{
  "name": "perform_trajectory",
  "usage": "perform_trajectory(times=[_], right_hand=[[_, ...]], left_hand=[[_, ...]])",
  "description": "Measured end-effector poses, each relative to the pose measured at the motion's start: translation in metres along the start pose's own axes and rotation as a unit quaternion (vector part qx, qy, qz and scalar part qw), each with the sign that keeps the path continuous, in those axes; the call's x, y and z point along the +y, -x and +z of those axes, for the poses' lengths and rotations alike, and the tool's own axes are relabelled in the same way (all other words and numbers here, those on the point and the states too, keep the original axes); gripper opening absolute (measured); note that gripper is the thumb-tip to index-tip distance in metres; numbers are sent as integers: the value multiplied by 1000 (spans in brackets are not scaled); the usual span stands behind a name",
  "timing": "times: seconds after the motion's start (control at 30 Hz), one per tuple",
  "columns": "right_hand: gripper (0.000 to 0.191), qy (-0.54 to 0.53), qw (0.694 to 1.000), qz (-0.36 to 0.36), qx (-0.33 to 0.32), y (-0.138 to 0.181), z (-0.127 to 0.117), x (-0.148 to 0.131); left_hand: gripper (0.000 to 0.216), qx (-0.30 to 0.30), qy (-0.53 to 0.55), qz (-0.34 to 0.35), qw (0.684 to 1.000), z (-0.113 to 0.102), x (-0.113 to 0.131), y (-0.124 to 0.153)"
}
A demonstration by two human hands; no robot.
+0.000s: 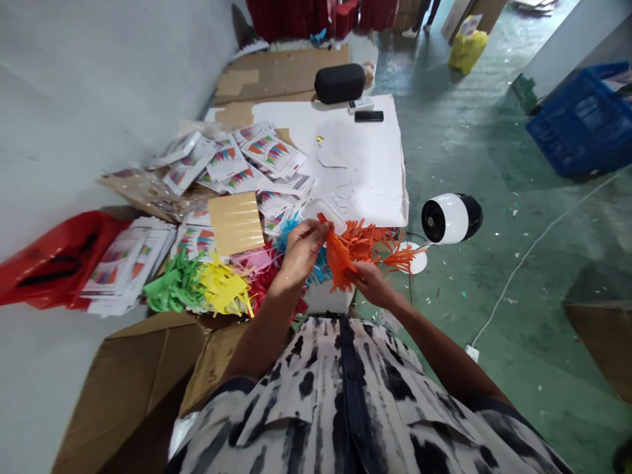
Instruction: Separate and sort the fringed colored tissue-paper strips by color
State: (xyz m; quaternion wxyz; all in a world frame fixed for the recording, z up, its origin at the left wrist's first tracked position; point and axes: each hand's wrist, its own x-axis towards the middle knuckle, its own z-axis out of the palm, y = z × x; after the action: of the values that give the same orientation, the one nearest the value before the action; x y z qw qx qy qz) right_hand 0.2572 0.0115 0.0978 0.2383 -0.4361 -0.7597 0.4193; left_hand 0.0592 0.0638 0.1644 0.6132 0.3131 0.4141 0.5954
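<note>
An orange tissue-paper tassel (340,260) is stretched between my two hands at the near edge of the table. My left hand (307,242) is closed, pinching its top corner between thumb and fingers. Lower down, my right hand (372,282) grips the orange paper near its fringed part. More orange fringe (378,240) spreads to the right, over the table's edge. Beside my left hand lie a blue fringe (289,230), a pink fringe (253,260), a yellow fringe (224,286) and a green fringe (175,284). A yellowish sheet of strips (236,222) rests just behind them.
Printed packets (274,153) are heaped at the table's left, by a red plastic bag (59,257). A black case (340,83) sits at the back of the white table (380,164). A white-and-black fan (451,218) stands right. An open cardboard box (143,375) is below left.
</note>
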Motion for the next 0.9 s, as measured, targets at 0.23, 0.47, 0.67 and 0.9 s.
perform_trajectory(times=[0.23, 0.47, 0.67, 0.9], right_hand=[[41, 116, 991, 53, 50, 15, -37, 4], [15, -45, 973, -7, 228, -35, -46, -54], [16, -62, 962, -3, 267, -53, -11, -55], [28, 44, 982, 154, 104, -131, 25, -7]], left_hand=[[33, -22, -86, -1, 996, -11, -6, 0], [36, -109, -176, -26, 978, 0, -17, 10], [35, -78, -117, -101, 985, -27, -28, 14], [48, 63, -44, -169, 983, -82, -37, 12]])
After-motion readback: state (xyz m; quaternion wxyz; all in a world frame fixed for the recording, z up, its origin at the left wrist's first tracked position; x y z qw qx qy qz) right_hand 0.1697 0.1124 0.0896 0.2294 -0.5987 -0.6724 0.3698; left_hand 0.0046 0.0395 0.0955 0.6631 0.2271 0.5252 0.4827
